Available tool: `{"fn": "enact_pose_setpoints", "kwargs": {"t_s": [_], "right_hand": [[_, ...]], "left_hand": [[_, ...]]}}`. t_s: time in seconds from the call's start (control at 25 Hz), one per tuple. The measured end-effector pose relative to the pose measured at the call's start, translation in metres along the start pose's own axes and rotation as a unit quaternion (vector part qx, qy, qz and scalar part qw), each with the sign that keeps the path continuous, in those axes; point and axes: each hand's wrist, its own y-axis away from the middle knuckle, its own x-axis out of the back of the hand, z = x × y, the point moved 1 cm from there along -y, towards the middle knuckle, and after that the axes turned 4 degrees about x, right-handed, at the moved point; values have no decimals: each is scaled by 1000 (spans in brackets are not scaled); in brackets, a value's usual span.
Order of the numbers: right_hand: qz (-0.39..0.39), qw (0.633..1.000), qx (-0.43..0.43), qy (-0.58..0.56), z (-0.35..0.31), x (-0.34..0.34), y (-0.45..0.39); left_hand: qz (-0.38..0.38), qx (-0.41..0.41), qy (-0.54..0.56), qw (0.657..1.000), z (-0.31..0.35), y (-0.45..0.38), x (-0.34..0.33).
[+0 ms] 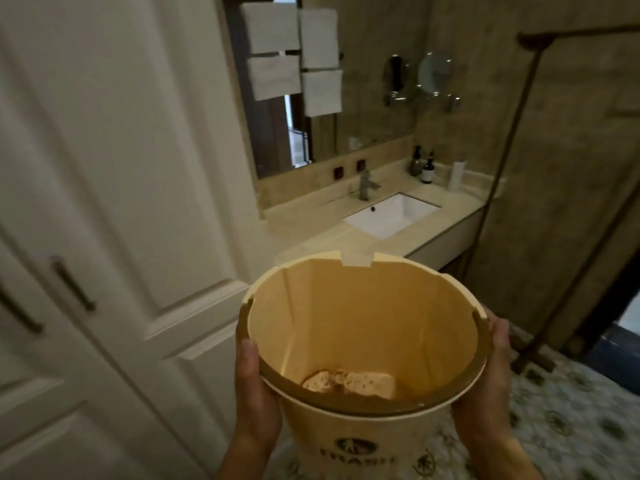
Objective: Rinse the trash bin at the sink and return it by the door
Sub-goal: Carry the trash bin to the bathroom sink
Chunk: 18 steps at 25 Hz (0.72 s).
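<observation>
Firmly, both hands' grip around bin [363,341]

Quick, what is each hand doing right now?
Left hand: grips the left side of the trash bin, thumb at its rim.
Right hand: grips the bin's right side.

Beige stone countertop [349,237] with two dark bottles [428,168] and white roll [456,174].

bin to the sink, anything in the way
Nothing visible. Both hands hold the bin short of the counter; the sink ahead is bare, with bottles off at the back.
</observation>
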Motion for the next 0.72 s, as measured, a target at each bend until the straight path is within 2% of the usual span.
{"fn": "enact_pose_setpoints", "kwargs": {"t_s": [0.24,0.6,0.72], "right_hand": [[-20,999,27,18,5,30,-106],[34,996,-4,88,50,16,-310],[45,994,-27,91,61,16,-375]], "left_hand": [[-56,3,11,998,-61,-81,-92],[-98,-7,11,995,-142,-255,-217],[-80,42,-8,996,-161,-305,-268]]}}
